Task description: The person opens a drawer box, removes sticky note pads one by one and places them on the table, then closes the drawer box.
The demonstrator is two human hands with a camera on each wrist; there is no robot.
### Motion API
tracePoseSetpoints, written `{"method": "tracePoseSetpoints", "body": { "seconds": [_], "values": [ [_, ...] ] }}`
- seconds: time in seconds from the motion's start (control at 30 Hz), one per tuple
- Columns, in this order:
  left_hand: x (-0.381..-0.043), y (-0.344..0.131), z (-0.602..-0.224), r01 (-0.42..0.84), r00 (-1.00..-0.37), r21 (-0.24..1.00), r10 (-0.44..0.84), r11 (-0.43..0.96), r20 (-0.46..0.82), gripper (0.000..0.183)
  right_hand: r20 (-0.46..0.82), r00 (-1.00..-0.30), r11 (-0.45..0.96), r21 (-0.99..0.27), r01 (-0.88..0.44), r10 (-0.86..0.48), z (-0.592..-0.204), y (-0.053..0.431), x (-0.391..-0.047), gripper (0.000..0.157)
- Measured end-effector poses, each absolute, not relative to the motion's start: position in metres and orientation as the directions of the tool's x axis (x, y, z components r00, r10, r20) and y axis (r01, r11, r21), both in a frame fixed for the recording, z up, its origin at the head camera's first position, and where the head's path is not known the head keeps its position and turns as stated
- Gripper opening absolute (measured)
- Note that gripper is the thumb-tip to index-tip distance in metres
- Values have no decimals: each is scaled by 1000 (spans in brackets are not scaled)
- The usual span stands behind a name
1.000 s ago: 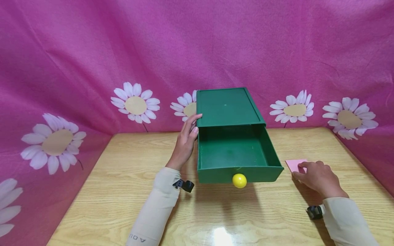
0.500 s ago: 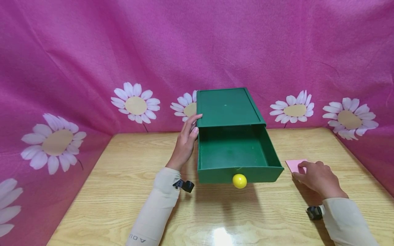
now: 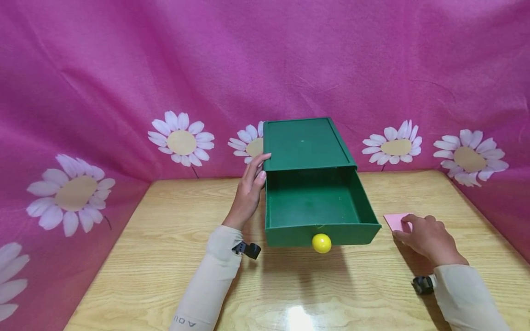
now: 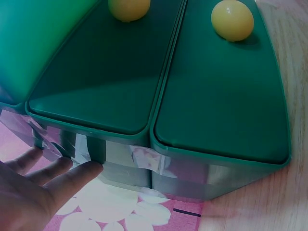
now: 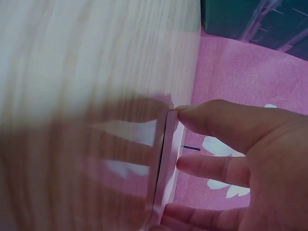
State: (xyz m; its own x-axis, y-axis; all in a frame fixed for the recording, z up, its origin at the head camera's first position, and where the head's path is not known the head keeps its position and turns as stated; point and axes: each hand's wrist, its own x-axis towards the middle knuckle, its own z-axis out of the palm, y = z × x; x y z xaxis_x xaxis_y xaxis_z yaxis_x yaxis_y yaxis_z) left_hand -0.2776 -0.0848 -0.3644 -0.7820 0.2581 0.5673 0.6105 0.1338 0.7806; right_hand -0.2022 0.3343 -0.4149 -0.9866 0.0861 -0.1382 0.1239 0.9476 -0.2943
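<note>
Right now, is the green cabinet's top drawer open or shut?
Open: in the head view, the top drawer juts forward from the green cabinet, its inside visible behind the yellow knob.

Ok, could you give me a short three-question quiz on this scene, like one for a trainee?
1. Which hand touches the flat, pink, paper-like pad?

2. True or false: the top drawer of the green plastic cabinet is fully closed.

3. In the left wrist view, how many round, glossy yellow knobs show?
A) one
B) two
C) three

Key:
1. The right hand.
2. False; the top drawer is pulled out, while the left hand rests against the side of the cabinet.
3. B; one is cut off by the picture's top edge.
</note>
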Motion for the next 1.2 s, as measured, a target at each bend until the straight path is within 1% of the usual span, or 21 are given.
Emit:
{"method": "tracePoseSetpoints", "body": {
  "seconds": [0.2, 0.3, 0.43, 0.53, 0.63, 0.83, 1.07, 1.2],
  "values": [
    [-277, -86, -365, 607, -788, 777, 249, 168, 563, 46, -115, -991, 947, -302, 106, 74, -415, 336, -202, 63],
    [-265, -85, -352, 605, -790, 778, 252, 169, 559, 46, -117, -990, 945, -309, 107, 74, -414, 335, -202, 64],
    [-248, -84, -335, 600, -791, 784, 261, 158, 553, 46, -126, -988, 940, -318, 121, 85, -412, 334, -203, 70],
    [-248, -83, -334, 603, -789, 782, 263, 158, 555, 46, -120, -988, 940, -317, 129, 95, -411, 333, -203, 74],
    [-248, -83, -334, 604, -789, 780, 264, 164, 555, 46, -107, -989, 939, -319, 127, 97, -410, 331, -203, 73],
    [-249, -83, -335, 599, -792, 783, 266, 168, 549, 46, -79, -992, 938, -328, 115, 94, -407, 327, -202, 69],
    [-274, -84, -361, 596, -795, 787, 256, 160, 550, 47, -70, -996, 928, -362, 85, 63, -402, 324, -202, 66],
    [-278, -85, -365, 605, -788, 780, 256, 158, 560, 47, -77, -996, 919, -390, 60, 32, -398, 323, -202, 65]
  ]
}}
